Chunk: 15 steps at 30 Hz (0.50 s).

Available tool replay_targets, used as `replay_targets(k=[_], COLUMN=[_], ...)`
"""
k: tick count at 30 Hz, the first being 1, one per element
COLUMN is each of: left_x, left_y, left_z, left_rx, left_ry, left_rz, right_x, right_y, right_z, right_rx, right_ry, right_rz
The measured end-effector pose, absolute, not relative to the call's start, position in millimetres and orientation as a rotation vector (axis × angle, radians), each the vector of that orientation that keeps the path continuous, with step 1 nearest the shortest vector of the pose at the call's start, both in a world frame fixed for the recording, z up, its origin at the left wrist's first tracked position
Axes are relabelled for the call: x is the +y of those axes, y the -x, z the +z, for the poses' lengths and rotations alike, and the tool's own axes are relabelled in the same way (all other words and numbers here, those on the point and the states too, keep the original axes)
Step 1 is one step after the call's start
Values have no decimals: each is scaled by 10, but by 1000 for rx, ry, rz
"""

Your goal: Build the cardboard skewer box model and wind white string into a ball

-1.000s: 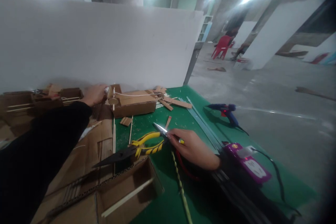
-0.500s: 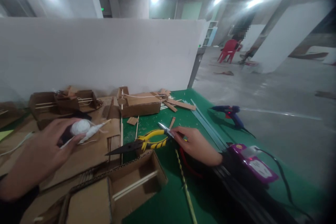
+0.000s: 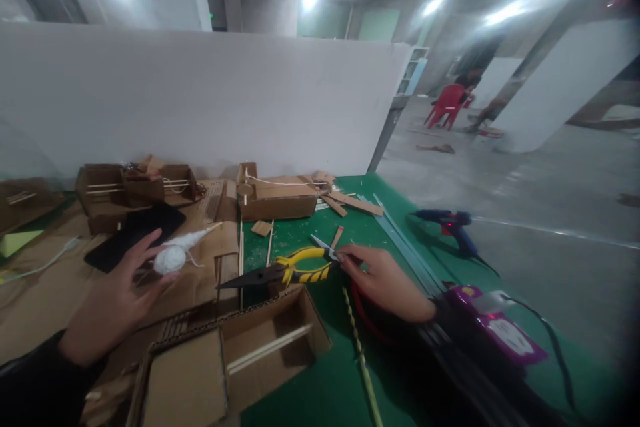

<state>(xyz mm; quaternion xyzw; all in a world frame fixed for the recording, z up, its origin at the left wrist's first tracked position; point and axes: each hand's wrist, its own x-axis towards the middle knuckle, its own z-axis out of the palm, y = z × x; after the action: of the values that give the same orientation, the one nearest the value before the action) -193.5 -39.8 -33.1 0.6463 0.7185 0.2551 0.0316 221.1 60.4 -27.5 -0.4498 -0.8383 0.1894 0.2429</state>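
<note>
My left hand [image 3: 117, 293] is open, thumb and fingers spread around the near-left side of a ball of white string [image 3: 170, 259]. The thumb tip is at the ball's lower edge. A tapering white wound bundle [image 3: 193, 238] and a loose end lie against the ball. My right hand [image 3: 387, 280] is closed in a pinch at the base of the silver blades of scissors [image 3: 326, 247]; a red handle loop shows under the wrist. Yellow-and-black long-nose pliers [image 3: 285, 271] lie just left of those fingers.
Cardboard boxes with sticks [image 3: 270, 347] stand in front, and another cardboard box [image 3: 280, 200] behind. A black flat slab [image 3: 137, 233] lies by my left hand. At right are a blue glue gun [image 3: 450, 223], clear glue sticks [image 3: 400, 233] and a purple power strip [image 3: 495, 327].
My left hand has opened away from the string ball, uncovering the ball and the black slab. My right hand stays at the scissors. The whole view has shifted slightly.
</note>
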Motion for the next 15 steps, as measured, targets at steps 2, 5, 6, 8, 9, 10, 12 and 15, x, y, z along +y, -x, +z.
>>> replay_targets(k=[2,5,6,8,9,10,12,15], left_x=[-398,-397,-396,-394,-392,-392,-395,-412], left_y=[1913,1873,1865,1858,1861,1866,1880,1895], left_z=[-324,-299,-292,-287,-289,-294,-311,-341], left_rx=[2186,2114,2099,2087,2084,2086,2102,2131], left_ry=[-2051,-2158,-2175,-2186,-2189,-2191,-2189,-2193], left_rz=[758,732,729,723,719,717,721,743], right_x=[608,615,617,617,617,616,614,615], right_y=[-2213,-2217,-2219,-2225,-2229,-2232,-2238,-2238], right_z=[-280,-290,-294,-304,-308,-311,-313,-306], right_rx=[-2291,-2291,-2289,-2285,-2284,-2283,-2282,-2285], right_ry=[1232,1236,1237,1235,1233,1230,1228,1227], right_rz=[519,519,518,515,513,511,507,498])
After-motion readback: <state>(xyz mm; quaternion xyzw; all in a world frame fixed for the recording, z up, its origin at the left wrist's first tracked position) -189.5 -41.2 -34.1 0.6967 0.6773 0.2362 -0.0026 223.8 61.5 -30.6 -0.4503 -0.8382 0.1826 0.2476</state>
